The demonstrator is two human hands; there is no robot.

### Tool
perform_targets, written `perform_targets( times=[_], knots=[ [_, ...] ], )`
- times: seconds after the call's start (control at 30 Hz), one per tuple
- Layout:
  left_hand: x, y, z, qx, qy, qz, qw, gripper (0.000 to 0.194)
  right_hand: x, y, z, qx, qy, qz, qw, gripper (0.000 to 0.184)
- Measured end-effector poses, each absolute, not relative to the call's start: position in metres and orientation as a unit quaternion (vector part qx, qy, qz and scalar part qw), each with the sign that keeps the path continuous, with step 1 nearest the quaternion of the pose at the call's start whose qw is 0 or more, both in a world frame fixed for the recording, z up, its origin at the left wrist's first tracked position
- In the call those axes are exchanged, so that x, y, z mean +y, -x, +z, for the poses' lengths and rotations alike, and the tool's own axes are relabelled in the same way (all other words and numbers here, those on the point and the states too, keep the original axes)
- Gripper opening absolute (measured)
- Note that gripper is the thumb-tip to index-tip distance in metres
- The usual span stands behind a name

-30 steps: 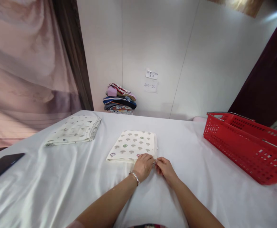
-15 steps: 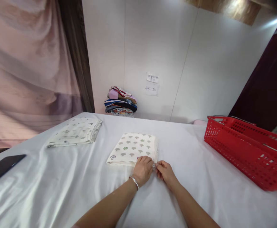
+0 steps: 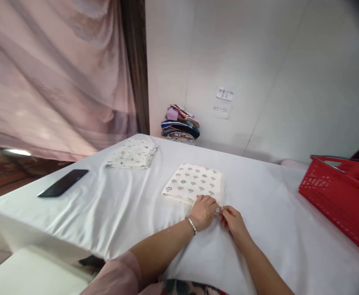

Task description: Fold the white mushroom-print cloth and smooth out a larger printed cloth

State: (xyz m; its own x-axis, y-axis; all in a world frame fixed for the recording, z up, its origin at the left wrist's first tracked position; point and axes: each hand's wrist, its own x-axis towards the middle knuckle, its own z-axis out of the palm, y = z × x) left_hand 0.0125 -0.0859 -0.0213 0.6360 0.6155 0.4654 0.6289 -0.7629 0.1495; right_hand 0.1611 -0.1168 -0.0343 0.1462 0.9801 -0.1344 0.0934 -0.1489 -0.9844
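A folded white cloth (image 3: 194,180) with a print of grey mushrooms, a few of them green, lies flat on the white-covered table. My left hand (image 3: 204,211), with a silver bracelet at the wrist, is closed over the cloth's near right corner. Beside it, almost touching, my right hand (image 3: 231,219) pinches a small whitish bit at that same corner. Whether this bit is a label or the cloth's edge cannot be made out. Farther left lies a second folded white cloth (image 3: 133,153) with a small dark print.
A dark phone-like slab (image 3: 64,183) lies at the table's left. On the right stands a red plastic basket (image 3: 339,200). Behind the table is a stack of folded fabrics (image 3: 181,125), by a wall with paper notes (image 3: 224,102). A pink curtain (image 3: 59,73) hangs at left.
The view has swung left, so everything sits farther right and the table's left edge shows. Both hands keep their place at the cloth's corner.
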Motion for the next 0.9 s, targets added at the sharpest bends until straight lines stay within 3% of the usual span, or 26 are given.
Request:
perform_targets(
  times=[0.43,0.9],
  knots=[
    [-0.080,0.016,-0.020,-0.371,0.895,-0.241,0.062,0.017,-0.123,-0.164,-0.031,-0.450,0.605,0.476,0.453,0.034],
    [-0.060,0.131,-0.013,-0.474,0.844,-0.243,0.068,0.025,-0.125,-0.165,-0.030,-0.451,0.607,0.478,0.447,0.036]
  ],
)
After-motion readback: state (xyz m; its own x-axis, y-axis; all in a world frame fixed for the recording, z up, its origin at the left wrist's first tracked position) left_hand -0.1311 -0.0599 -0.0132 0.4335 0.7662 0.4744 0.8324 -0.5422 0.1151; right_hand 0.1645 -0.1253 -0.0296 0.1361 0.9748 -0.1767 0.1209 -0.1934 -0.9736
